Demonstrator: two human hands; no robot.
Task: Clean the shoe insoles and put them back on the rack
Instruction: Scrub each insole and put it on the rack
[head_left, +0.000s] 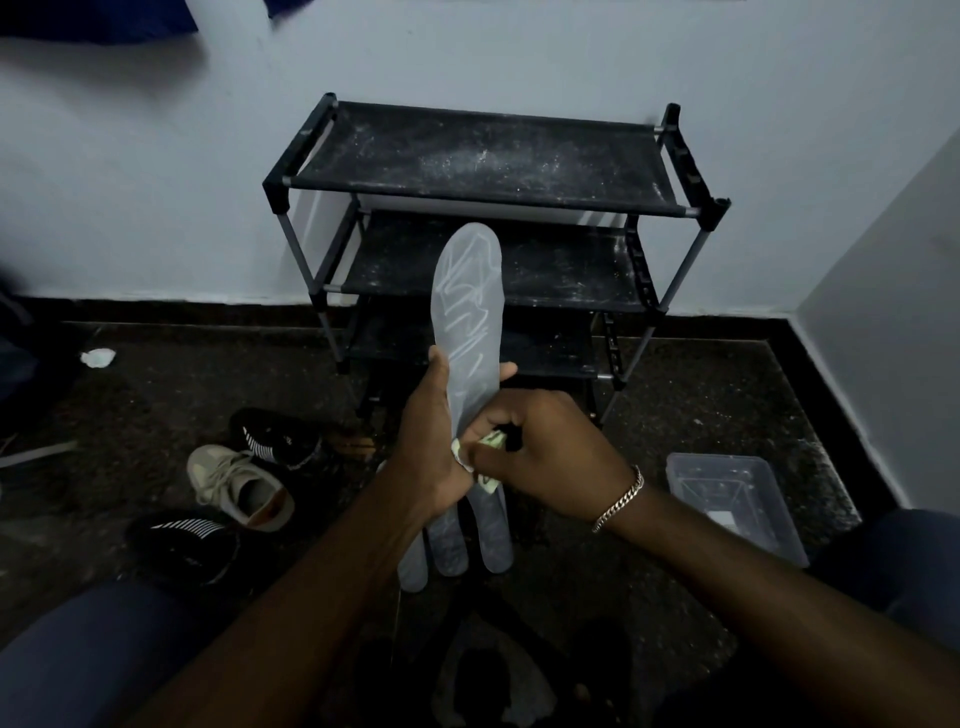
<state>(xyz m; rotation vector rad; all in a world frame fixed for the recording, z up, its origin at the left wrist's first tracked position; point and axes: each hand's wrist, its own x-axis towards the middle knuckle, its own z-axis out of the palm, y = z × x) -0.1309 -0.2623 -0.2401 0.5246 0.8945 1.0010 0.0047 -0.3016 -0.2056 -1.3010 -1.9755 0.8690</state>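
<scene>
- Dim room, dark speckled floor (696, 395) under a pale wall (156, 182); the dusty black rack (483, 156) stands at 12 o'clock, its lowest shelf lost in shadow.
- The left hand (431, 447) grips the raised insole (470, 301), fingers wrapped round its edges.
- The right hand (550, 452) curls on a pale cloth (491, 440), mostly hidden, against the insole's lower end.
- More insoles (496, 540) lie at 6 o'clock, their upper parts covered by the hands; I can't tell how many.
- Shoes (239, 483) at 8 o'clock, clear tub (737, 499) at 4, with open floor between tub and rack.

Three insoles (449, 545) lay on the floor (675, 405) before the shoe rack (483, 156), sneakers (239, 483) front-left of it, a plastic container (737, 504) front-right.
</scene>
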